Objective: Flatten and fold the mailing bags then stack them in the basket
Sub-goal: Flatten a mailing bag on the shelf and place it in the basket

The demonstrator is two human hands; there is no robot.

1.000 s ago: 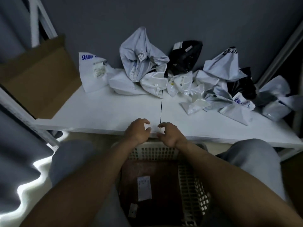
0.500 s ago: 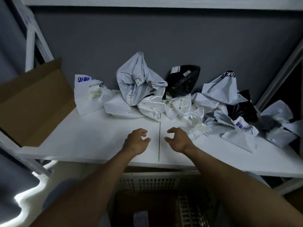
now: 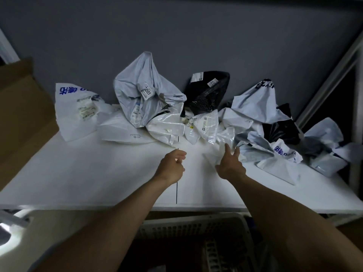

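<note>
Both hands have moved forward off the near edge since a second ago. The right one went furthest, and its fingers have uncurled from half a second ago.

- Cardboard box: far left, open, its side against the table's left end.
- Table: white top with a dark seam down the middle; the front half is bare.
- Mailing bags: all crumpled, in a row along the back wall, none folded. White bag with blue print stands at the left end. Flat white bag lies just beside it. Tall grey bag stands upright behind these. Glossy white bag lies at its foot, over the seam. Black bag leans on the wall right of the grey one.
- Left hand: over the seam, fingers loosely curled, holding nothing. It is near the glossy bag but apart from it.
- Right hand: fingers straight and spread, fingertips at the edge of a crumpled clear bag. Contact can't be confirmed; it grips nothing.
- Right heap: white bag with black print, a second black bag, and grey bags at the far end, all overlapping.
- Basket: white lattice, below the table's front edge between the forearms. Its inside is too dark to read.
</note>
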